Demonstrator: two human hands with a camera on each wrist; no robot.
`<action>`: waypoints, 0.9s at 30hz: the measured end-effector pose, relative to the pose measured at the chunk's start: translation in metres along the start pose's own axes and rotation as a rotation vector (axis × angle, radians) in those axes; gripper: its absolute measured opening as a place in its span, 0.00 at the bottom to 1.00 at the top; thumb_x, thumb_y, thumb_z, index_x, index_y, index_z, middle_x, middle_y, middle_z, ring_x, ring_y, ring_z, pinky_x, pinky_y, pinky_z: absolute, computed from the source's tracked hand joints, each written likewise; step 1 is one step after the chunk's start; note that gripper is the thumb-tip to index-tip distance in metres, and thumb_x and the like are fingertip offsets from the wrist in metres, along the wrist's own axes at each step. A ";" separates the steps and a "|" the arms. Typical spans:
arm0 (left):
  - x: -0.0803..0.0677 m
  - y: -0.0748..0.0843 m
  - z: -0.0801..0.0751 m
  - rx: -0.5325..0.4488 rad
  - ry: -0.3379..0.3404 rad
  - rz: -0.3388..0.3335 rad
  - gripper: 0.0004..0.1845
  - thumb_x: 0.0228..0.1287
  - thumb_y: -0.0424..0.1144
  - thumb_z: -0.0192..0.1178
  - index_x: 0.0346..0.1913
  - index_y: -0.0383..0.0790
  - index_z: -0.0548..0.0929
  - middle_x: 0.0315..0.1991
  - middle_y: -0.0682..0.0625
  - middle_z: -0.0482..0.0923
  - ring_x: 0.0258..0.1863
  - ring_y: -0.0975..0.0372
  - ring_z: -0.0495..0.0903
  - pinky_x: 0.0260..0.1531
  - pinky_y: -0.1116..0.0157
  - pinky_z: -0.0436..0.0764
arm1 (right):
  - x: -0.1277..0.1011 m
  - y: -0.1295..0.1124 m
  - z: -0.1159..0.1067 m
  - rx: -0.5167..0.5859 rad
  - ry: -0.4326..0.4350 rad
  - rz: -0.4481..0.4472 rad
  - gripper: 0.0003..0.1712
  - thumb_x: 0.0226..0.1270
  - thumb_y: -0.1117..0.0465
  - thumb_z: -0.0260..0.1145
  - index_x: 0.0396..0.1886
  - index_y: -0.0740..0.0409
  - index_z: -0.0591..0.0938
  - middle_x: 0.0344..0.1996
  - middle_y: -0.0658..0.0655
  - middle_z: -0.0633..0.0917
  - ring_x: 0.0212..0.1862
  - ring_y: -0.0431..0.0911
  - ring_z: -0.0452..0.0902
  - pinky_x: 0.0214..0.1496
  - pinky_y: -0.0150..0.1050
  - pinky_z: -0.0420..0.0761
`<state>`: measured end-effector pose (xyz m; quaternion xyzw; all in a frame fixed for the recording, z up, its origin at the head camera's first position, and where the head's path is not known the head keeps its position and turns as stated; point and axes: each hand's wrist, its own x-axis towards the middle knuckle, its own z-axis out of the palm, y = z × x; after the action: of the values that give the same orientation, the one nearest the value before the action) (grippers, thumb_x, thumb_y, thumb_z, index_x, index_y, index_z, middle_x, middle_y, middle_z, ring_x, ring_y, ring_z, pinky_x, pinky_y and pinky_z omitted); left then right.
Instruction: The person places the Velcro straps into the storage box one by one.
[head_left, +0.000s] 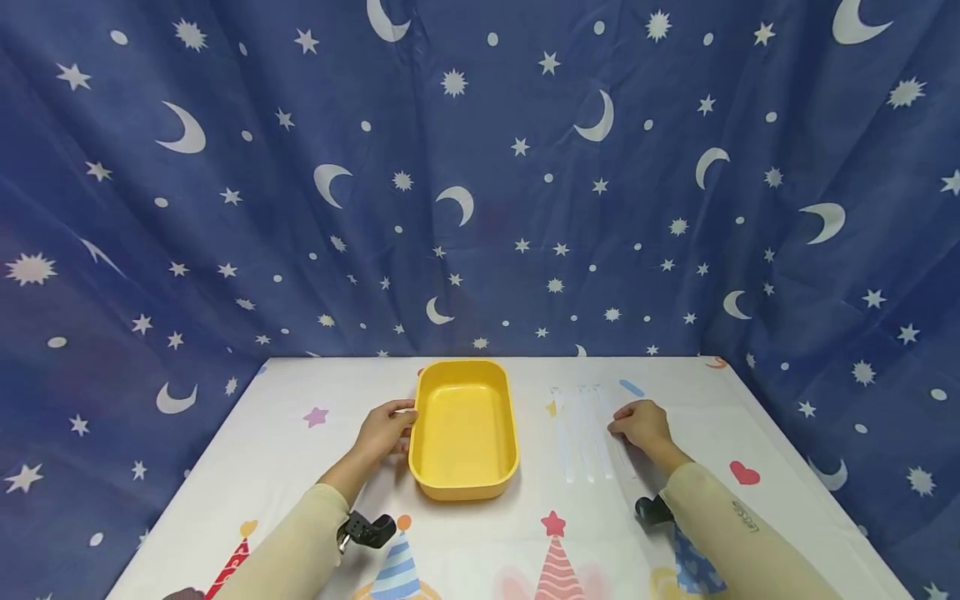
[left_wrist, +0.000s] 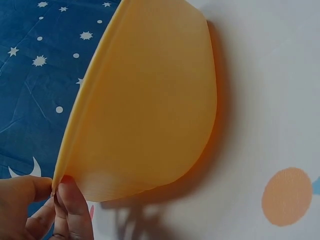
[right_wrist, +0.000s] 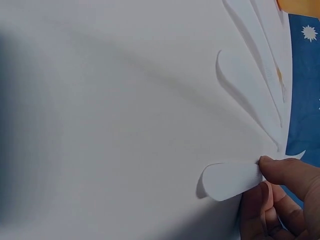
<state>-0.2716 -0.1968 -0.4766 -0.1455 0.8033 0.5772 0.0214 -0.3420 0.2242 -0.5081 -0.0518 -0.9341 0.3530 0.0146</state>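
A yellow rectangular tray (head_left: 463, 433) stands empty on the white printed tablecloth. My left hand (head_left: 403, 422) holds its left rim; in the left wrist view thumb and fingers (left_wrist: 62, 197) pinch the thin edge of the tray (left_wrist: 150, 100). Right of the tray, several white plastic utensils (head_left: 581, 433) lie side by side. My right hand (head_left: 617, 427) is at the rightmost one. In the right wrist view its fingers (right_wrist: 285, 172) pinch the rounded end of a flat white utensil handle (right_wrist: 230, 180), with other white utensils (right_wrist: 250, 85) lying beyond it.
A blue curtain (head_left: 480, 167) with moons and stars hangs behind the table and down both sides. The table's far edge (head_left: 487, 358) is just past the tray. Black wrist mounts (head_left: 366, 531) sit on both forearms.
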 end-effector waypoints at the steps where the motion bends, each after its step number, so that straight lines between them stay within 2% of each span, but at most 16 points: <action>1: 0.000 0.000 0.001 0.002 -0.002 0.001 0.21 0.69 0.40 0.57 0.62 0.37 0.77 0.40 0.43 0.79 0.29 0.62 0.80 0.24 0.68 0.84 | 0.000 0.001 0.000 0.000 -0.002 -0.001 0.10 0.52 0.65 0.74 0.32 0.67 0.85 0.23 0.57 0.85 0.24 0.43 0.76 0.24 0.31 0.76; 7: -0.002 -0.005 0.002 0.012 -0.003 -0.032 0.20 0.69 0.39 0.58 0.61 0.38 0.78 0.40 0.43 0.80 0.30 0.62 0.81 0.23 0.69 0.83 | -0.004 0.006 0.003 0.004 -0.052 0.025 0.10 0.53 0.66 0.74 0.33 0.67 0.85 0.23 0.56 0.84 0.23 0.41 0.76 0.24 0.30 0.76; 19: 0.002 0.001 0.003 0.019 0.003 -0.010 0.20 0.69 0.40 0.58 0.62 0.38 0.78 0.43 0.40 0.80 0.30 0.62 0.82 0.24 0.70 0.82 | -0.002 -0.004 -0.004 0.023 -0.062 0.044 0.09 0.55 0.67 0.72 0.34 0.69 0.83 0.25 0.59 0.85 0.22 0.41 0.78 0.24 0.30 0.77; 27: 0.006 0.006 0.000 0.008 0.009 -0.013 0.20 0.69 0.40 0.58 0.61 0.40 0.78 0.42 0.43 0.80 0.29 0.64 0.81 0.26 0.68 0.84 | 0.005 -0.008 -0.005 0.015 -0.061 0.043 0.10 0.56 0.66 0.72 0.35 0.69 0.84 0.25 0.59 0.85 0.22 0.40 0.77 0.23 0.29 0.76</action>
<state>-0.2793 -0.1962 -0.4724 -0.1534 0.8047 0.5730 0.0220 -0.3473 0.2218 -0.4991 -0.0611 -0.9301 0.3616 -0.0209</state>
